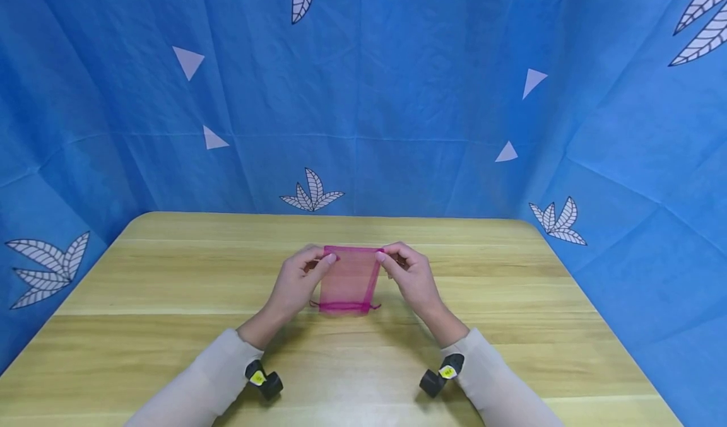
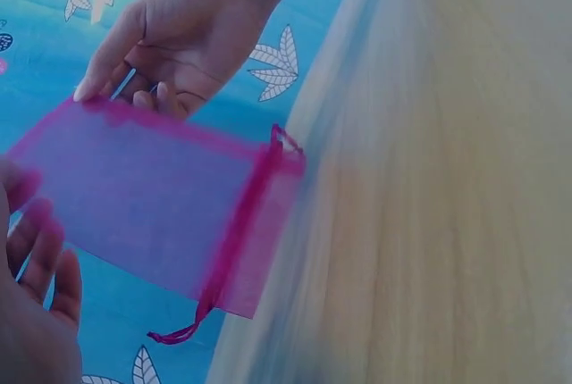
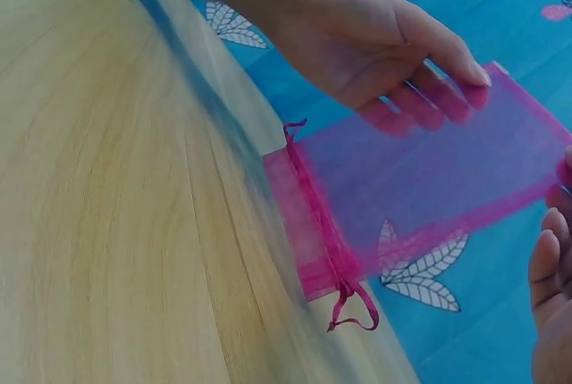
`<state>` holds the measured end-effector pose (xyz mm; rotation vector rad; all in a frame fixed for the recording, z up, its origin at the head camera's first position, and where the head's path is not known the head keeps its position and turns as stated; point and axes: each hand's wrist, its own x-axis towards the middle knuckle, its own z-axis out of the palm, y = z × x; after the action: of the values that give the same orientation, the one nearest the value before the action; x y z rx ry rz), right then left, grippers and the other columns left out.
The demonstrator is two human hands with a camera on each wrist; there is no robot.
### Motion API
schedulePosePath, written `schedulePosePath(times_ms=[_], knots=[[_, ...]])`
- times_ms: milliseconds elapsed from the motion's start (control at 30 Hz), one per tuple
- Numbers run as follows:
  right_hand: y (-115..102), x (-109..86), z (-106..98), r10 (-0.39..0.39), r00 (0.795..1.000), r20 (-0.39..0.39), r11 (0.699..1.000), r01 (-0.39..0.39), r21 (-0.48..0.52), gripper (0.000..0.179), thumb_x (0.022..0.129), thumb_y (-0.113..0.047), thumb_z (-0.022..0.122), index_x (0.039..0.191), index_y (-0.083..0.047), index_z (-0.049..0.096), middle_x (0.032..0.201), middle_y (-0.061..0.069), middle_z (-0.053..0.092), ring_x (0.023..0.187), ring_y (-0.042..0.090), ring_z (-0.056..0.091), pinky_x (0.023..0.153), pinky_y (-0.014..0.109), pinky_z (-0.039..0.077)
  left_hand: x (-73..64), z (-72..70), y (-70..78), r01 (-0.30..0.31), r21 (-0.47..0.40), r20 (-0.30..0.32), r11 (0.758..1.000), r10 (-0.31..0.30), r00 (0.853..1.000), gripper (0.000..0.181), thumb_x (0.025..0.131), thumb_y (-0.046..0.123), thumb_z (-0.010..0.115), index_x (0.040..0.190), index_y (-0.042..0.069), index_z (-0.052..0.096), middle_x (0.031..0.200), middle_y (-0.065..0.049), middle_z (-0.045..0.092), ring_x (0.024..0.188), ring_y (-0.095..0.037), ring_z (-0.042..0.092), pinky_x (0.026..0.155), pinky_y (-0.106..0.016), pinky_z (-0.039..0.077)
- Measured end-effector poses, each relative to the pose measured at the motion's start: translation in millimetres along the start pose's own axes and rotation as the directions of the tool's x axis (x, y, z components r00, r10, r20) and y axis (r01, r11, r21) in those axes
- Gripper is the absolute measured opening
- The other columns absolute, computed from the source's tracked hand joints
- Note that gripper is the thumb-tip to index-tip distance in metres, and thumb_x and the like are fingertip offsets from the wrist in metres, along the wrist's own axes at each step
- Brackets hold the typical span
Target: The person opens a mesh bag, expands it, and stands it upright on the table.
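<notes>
A sheer magenta drawstring pouch [image 1: 349,279] is held up flat between both hands, above the wooden table. Its drawstring end points down toward the person, with small cord loops [image 3: 355,310] sticking out at the sides. The left hand [image 1: 296,279] pinches one upper corner between thumb and fingers. At the opposite upper corner, the right hand [image 1: 413,280] pinches the edge the same way. Seen from the left wrist, the pouch [image 2: 152,187] looks flat, and the blue cloth shows through it. Whether anything thin lies inside cannot be made out.
The light wooden table [image 1: 170,351] has rounded far corners. Blue cloth [image 1: 363,99] with white leaf and triangle prints hangs behind it and along both sides. Black wrist devices [image 1: 267,380] are strapped over the light sleeves.
</notes>
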<state>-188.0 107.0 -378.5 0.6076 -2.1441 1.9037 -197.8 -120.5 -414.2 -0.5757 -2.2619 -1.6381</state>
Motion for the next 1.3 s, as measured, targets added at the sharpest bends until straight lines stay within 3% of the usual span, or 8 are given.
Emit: schedulePosePath(times_ms=[267, 333, 533, 567, 733, 967, 1200, 1300], knots=[[-4, -2.8, 3, 0.013, 0.999, 0.042, 0.997, -0.01, -0.078, 0.009, 0.095, -0.002, 0.062, 0.095, 0.006, 0.066, 0.08, 0.011, 0.059, 0.071, 0.01, 0.05, 0.063, 0.022, 0.044, 0.7, 1.2, 4.7, 0.05, -0.03, 0.037, 0.998, -0.049, 0.998, 0.019, 0.097, 0.03, 0.062, 0.102, 0.013, 0.071, 0.093, 0.002, 0.07, 0.085, -0.017, 0.063, 0.076, -0.03, 0.054], [-3, -3.2, 3, 0.014, 0.999, 0.047, 0.996, -0.01, -0.084, 0.009, 0.095, -0.003, 0.062, 0.095, 0.005, 0.066, 0.081, 0.014, 0.06, 0.071, 0.016, 0.052, 0.063, 0.022, 0.043, 1.0, 1.6, 5.3, 0.044, -0.015, 0.035, 0.999, -0.044, 0.998, 0.019, 0.098, 0.03, 0.062, 0.102, 0.013, 0.071, 0.094, 0.003, 0.07, 0.088, -0.016, 0.064, 0.079, -0.033, 0.054], [29, -0.1, 1, -0.037, 0.996, 0.076, 0.992, 0.046, -0.121, 0.009, 0.095, -0.017, 0.065, 0.098, -0.009, 0.069, 0.083, 0.005, 0.064, 0.072, 0.02, 0.055, 0.061, 0.024, 0.044, 0.8, 1.7, 7.3, 0.012, 0.066, 0.02, 0.998, -0.013, 1.0, 0.022, 0.097, 0.032, 0.062, 0.106, 0.015, 0.073, 0.105, 0.004, 0.069, 0.103, -0.015, 0.063, 0.092, -0.045, 0.049], [34, 0.4, 1, -0.053, 0.995, 0.082, 0.99, 0.063, -0.127, 0.009, 0.095, -0.018, 0.066, 0.099, -0.01, 0.069, 0.083, 0.003, 0.064, 0.072, 0.016, 0.055, 0.061, 0.024, 0.045, 0.7, 1.7, 8.0, 0.001, 0.086, 0.021, 0.996, -0.003, 1.0, 0.022, 0.097, 0.032, 0.063, 0.107, 0.015, 0.073, 0.107, 0.004, 0.069, 0.105, -0.016, 0.062, 0.093, -0.045, 0.049], [31, -0.5, 2, -0.097, 0.989, 0.109, 0.984, 0.112, -0.142, 0.008, 0.095, -0.016, 0.066, 0.099, -0.01, 0.07, 0.083, 0.0, 0.066, 0.072, 0.016, 0.059, 0.063, 0.027, 0.048, 0.4, 2.0, 10.0, -0.079, 0.165, 0.031, 0.983, 0.075, 0.997, 0.018, 0.094, 0.026, 0.067, 0.106, 0.014, 0.074, 0.113, 0.002, 0.068, 0.112, -0.018, 0.06, 0.097, -0.042, 0.047], [28, -2.3, 5, -0.124, 0.985, 0.122, 0.973, 0.145, -0.179, 0.005, 0.093, -0.012, 0.068, 0.097, -0.011, 0.071, 0.081, -0.003, 0.065, 0.071, 0.014, 0.058, 0.063, 0.027, 0.049, -0.6, 3.5, 11.2, -0.16, 0.164, 0.059, 0.973, 0.152, 0.987, 0.01, 0.092, 0.015, 0.07, 0.101, 0.013, 0.074, 0.107, 0.002, 0.067, 0.108, -0.015, 0.06, 0.093, -0.038, 0.049], [23, -3.9, 7, -0.11, 0.986, 0.121, 0.972, 0.132, -0.194, 0.007, 0.092, -0.006, 0.068, 0.098, -0.007, 0.071, 0.081, 0.001, 0.066, 0.07, 0.013, 0.057, 0.063, 0.029, 0.049, -3.0, 5.4, 15.1, -0.135, 0.179, 0.061, 0.975, 0.125, 0.99, 0.011, 0.093, 0.018, 0.069, 0.101, 0.015, 0.076, 0.105, 0.003, 0.069, 0.105, -0.015, 0.062, 0.088, -0.038, 0.052], [10, -6.2, 9, -0.102, 0.986, 0.132, 0.971, 0.127, -0.202, 0.008, 0.091, -0.003, 0.067, 0.099, -0.003, 0.07, 0.081, 0.003, 0.065, 0.069, 0.012, 0.054, 0.061, 0.028, 0.047, -3.5, 6.1, 16.0, -0.131, 0.176, 0.068, 0.976, 0.121, 0.99, 0.012, 0.092, 0.02, 0.07, 0.102, 0.017, 0.076, 0.103, 0.006, 0.069, 0.101, -0.013, 0.063, 0.084, -0.036, 0.053]])
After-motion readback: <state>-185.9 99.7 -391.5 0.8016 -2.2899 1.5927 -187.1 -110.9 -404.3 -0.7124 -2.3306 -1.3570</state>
